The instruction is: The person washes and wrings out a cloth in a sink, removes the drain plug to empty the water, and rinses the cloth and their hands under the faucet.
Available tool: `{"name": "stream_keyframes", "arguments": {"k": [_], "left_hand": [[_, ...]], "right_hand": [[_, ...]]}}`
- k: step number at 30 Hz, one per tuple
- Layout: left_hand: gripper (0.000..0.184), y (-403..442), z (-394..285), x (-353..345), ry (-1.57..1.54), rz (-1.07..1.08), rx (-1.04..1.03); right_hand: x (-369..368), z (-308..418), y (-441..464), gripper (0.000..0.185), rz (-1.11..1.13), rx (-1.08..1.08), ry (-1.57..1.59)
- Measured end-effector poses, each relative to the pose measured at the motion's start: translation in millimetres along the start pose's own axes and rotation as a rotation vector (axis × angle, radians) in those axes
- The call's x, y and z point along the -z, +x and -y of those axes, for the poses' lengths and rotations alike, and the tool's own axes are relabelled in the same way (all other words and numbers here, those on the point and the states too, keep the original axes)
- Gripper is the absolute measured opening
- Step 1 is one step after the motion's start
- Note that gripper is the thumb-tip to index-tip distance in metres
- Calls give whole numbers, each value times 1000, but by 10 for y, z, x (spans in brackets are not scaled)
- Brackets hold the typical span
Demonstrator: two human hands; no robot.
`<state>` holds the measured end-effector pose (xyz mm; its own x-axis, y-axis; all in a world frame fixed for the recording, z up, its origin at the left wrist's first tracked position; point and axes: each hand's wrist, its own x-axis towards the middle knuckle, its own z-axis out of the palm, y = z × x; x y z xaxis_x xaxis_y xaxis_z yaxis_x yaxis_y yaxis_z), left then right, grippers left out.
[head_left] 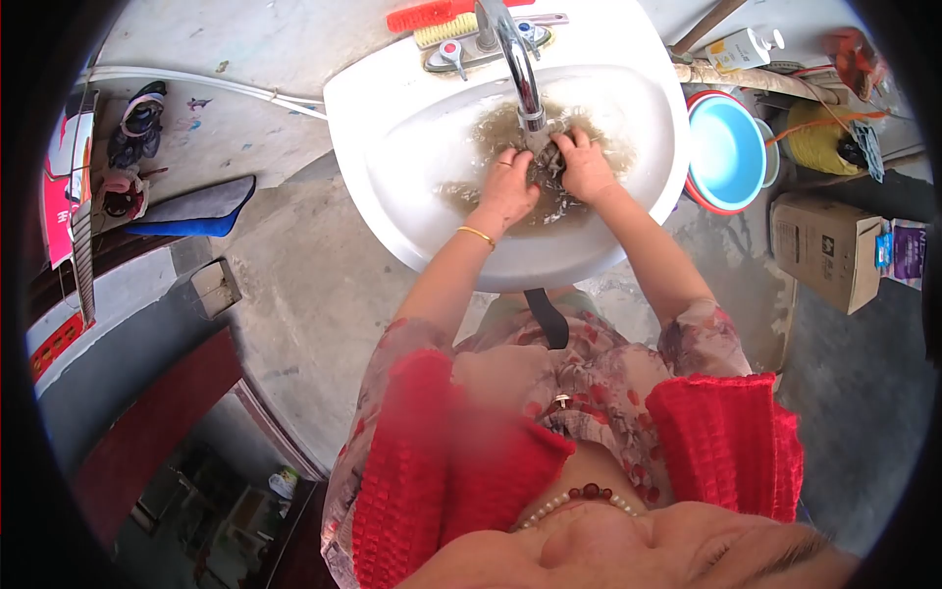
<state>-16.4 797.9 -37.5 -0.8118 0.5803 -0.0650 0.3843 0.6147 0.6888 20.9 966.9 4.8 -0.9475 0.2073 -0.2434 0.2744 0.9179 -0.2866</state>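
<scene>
Both hands are low in a white sink, under the running chrome faucet. Brownish water lies in the basin. A small dark, wet item is between the hands, directly below the spout; what it is cannot be made out. My left hand, with a ring and a gold bangle at the wrist, has its fingers curled at the item's left side. My right hand closes on its right side, fingers bent towards the spout.
A red brush and a yellow-bristled brush lie behind the taps. Right of the sink are a blue basin, a white bottle and a cardboard box. White pipes run along the left wall.
</scene>
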Motion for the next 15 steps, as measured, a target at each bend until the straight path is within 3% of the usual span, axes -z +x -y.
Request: {"name": "stream_keyframes", "arguments": {"k": [1, 2, 3, 5, 8, 12, 15], "left_hand": [[57, -9, -89, -44, 69, 24, -21], [57, 42, -226, 68, 87, 186, 101], [56, 67, -274, 112, 91, 203, 136], [55, 150, -293, 152, 103, 236, 208], [55, 106, -292, 176, 119, 242, 154], [53, -17, -166, 135, 9, 78, 76], [52, -51, -177, 99, -136, -126, -23]], "right_hand": [[-25, 17, 27, 61, 52, -29, 34], [-46, 24, 64, 63, 102, -59, 68], [-63, 25, 82, 64, 150, -90, 102], [-54, -27, 140, 51, 165, -90, 165], [-10, -187, 98, 33, 81, 7, 451], [806, 149, -175, 27, 168, -47, 1026], [1477, 525, -371, 26, 151, 8, 1083]]}}
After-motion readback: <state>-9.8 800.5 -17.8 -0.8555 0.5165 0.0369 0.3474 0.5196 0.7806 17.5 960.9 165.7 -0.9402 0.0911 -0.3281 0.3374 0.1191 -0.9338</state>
